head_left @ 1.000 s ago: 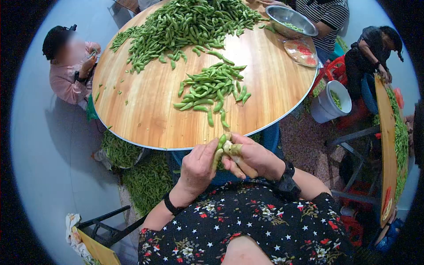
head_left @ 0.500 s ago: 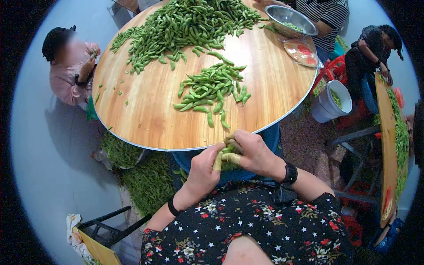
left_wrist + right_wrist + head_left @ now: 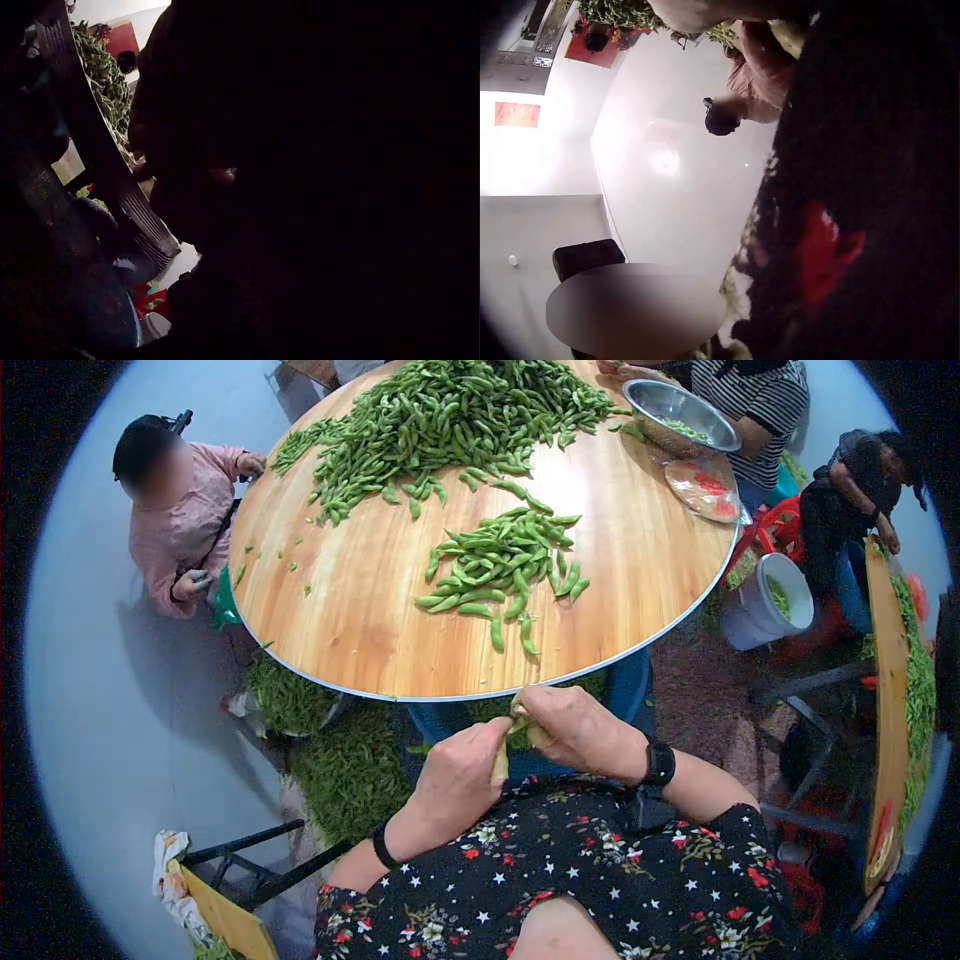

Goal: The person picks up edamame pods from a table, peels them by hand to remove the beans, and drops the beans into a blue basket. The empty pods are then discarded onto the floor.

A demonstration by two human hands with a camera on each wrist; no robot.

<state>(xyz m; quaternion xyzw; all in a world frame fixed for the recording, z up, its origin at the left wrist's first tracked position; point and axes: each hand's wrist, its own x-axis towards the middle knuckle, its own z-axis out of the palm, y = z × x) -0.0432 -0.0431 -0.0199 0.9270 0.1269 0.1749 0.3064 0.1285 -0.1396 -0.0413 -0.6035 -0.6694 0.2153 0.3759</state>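
Observation:
Just past the near table edge, both hands work close together over a blue tub (image 3: 630,685). The left hand (image 3: 460,775) has curled fingers and a pale yellow-green covering on its thumb. Meeting it from the other side, the right hand (image 3: 580,732) also has bent fingers. Between the fingertips they pinch a green bean pod (image 3: 517,726), mostly hidden by the fingers. A small pile of bean pods (image 3: 500,565) lies on the round wooden table (image 3: 350,630) ahead of the hands. The left wrist view is mostly dark; the right wrist view shows part of a hand (image 3: 712,11) at the top.
A large heap of pods (image 3: 430,435) covers the table's far side. At the far right stand a metal bowl (image 3: 680,415) and a plastic-wrapped packet (image 3: 703,490). A white bucket (image 3: 765,605) is on the floor at right. Other people sit around, and husks (image 3: 350,770) cover the floor at left.
The head view has shifted slightly, so the table sits further right. Both hands have turned and drawn closer together, hiding the pod that showed plainly earlier. The person at left has lowered one hand.

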